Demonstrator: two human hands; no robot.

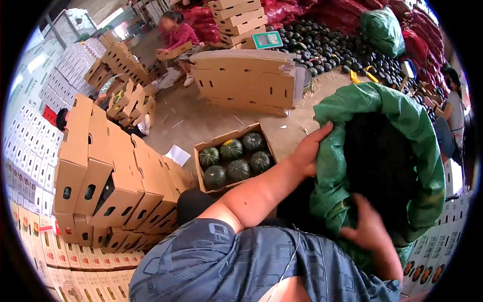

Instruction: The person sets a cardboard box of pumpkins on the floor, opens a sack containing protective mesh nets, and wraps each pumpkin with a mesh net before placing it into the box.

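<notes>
A large green woven sack point(332, 166) with a rolled rim stands before me on the right, its mouth open and its inside too dark to make out. My left hand point(313, 149) grips the rolled rim at its left side. Lower down, my right hand point(368, 226) is blurred, with thumb and fingers spread against the near side of the sack. Left of the sack, a cardboard box point(199, 160) on the floor holds several dark green squashes point(238, 170), one with a yellow-orange patch.
Stacked cardboard boxes point(124, 188) rise at left. Flat cardboard point(241, 83) stands beyond the open box, near a green-framed scale point(267, 40). Many squashes point(320, 49) lie by red mesh sacks point(336, 15). One person point(183, 37) sits far left; another point(454, 109) is at right.
</notes>
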